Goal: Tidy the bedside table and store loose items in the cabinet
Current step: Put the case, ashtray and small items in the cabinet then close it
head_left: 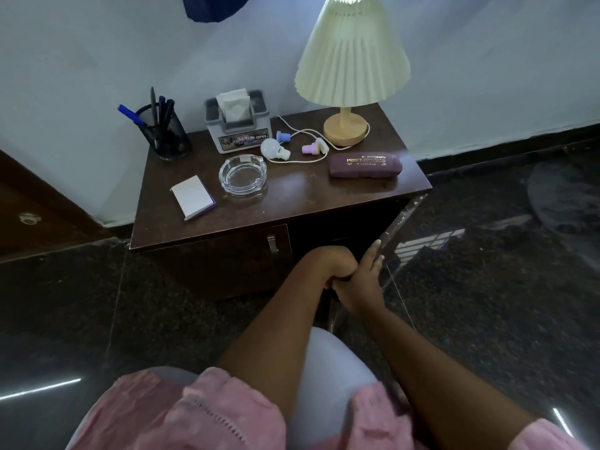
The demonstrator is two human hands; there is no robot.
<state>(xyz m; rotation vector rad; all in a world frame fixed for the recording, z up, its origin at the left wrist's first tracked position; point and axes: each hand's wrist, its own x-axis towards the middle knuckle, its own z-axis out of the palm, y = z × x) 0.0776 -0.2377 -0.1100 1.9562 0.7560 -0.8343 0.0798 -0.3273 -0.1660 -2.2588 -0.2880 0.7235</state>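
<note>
1. Both hands meet low in front of the cabinet (pixel 227 264), under the tabletop's (pixel 308 196) front edge, at the open door (pixel 401 219) on its 3 o'clock side.
2. The right hand (pixel 358 287) has its fingers (pixel 375 254) straight and laid against the door's edge, grasping nothing.
3. The left hand (pixel 337 263) is curled, knuckles up, touching the right. Its palm is hidden, so I cannot tell whether it is clenched empty or around something.
4. The loose items are all on the tabletop, at 12 o'clock from the hands: the glasses case (pixel 365 164) towards 1 o'clock, the bulb (pixel 271 147), glass ashtray (pixel 243 175) and notepad (pixel 193 197) towards 10 and 11 o'clock.
5. The case's long axis runs from 9 to 3 o'clock, roughly parallel to the front edge. It is the item nearest the open compartment, and the right hand is closer to it, so a reach up to 1 o'clock with that hand looks the likeliest next pick.
</note>
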